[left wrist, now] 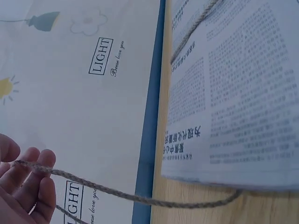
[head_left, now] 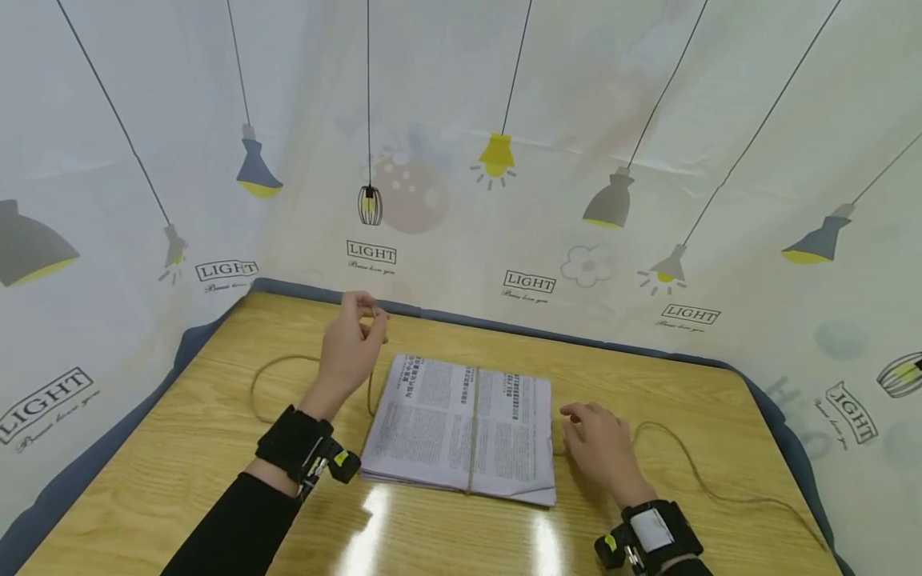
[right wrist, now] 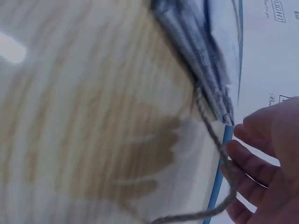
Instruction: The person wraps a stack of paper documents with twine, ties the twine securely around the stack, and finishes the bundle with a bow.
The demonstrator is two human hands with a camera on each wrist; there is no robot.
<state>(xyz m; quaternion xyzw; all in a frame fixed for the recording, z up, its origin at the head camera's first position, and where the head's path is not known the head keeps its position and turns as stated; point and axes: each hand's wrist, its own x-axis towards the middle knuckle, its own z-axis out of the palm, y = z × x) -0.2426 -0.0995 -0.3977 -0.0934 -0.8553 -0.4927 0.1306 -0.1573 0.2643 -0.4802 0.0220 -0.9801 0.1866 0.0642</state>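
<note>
A stack of folded newspapers [head_left: 425,424] lies on the table, with a length of twine [head_left: 473,424] running across its top from front to back. Raised over the stack's far left corner, my left hand [head_left: 350,344] pinches the twine [left wrist: 140,199] that comes out from under the papers. To the right of the stack, my right hand [head_left: 599,446] is held low, its fingers loosely bent. In the right wrist view the twine [right wrist: 216,140] leaves the papers' underside and passes along the fingertips, then bends away over the table.
The wooden table [head_left: 144,448] has a loose loop of twine [head_left: 277,362] at the left and a long tail of twine [head_left: 695,472] trailing to the right edge. A printed lamp-pattern cloth [head_left: 432,264] stands around the back and sides.
</note>
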